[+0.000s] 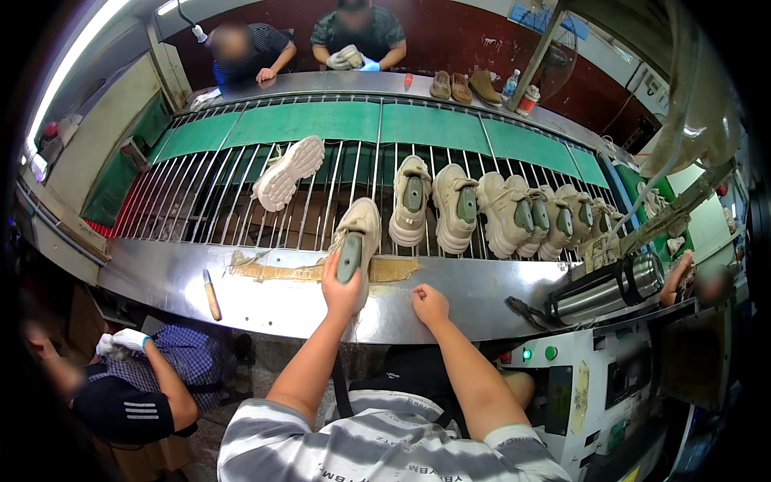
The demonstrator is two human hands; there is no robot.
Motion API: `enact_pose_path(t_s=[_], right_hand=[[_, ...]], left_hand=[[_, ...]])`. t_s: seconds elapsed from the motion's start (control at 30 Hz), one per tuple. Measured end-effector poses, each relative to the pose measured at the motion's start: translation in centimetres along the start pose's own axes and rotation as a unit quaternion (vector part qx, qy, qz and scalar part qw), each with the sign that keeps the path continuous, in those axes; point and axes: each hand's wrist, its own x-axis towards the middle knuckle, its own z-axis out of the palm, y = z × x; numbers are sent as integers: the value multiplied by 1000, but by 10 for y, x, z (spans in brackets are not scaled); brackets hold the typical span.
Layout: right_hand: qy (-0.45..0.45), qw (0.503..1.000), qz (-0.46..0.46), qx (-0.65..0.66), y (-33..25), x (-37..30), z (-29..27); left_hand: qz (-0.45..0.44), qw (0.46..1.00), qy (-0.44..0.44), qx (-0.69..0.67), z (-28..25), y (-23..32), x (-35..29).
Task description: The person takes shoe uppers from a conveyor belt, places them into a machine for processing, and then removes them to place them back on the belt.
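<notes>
My left hand is closed around the heel end of a beige sneaker, which has a green shoe last in its opening. The sneaker's toe points away from me, over the edge of the bar rack. My right hand is curled closed above the steel ledge, to the right of this sneaker; whatever its fingers may hold is hidden. Another beige sneaker lies on the bars to the left with its sole showing. Closest on the right stands a sneaker with a green last inside.
Several more lasted sneakers line the rack's right side. On the steel ledge lie a wooden-handled knife and a steel flask. Brown shoes stand on the far bench. Two people work there; another person sits at lower left.
</notes>
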Motion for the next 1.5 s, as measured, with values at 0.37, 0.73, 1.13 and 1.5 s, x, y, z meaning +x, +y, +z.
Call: enact_pose_path(t_s=[0.37, 0.73, 1.13, 1.5], right_hand=[[77, 993, -70, -56, -6, 4, 7], [74, 992, -73, -70, -10, 8, 12], [94, 988, -104, -60, -5, 16, 10], [85, 991, -75, -66, -5, 13, 12]], left_hand=[[10, 999, 21, 29, 112, -52, 142], [268, 871, -142, 386, 16, -93, 261], [141, 505, -130, 841, 34, -166, 346], [-166, 890, -351, 241, -32, -28, 365]])
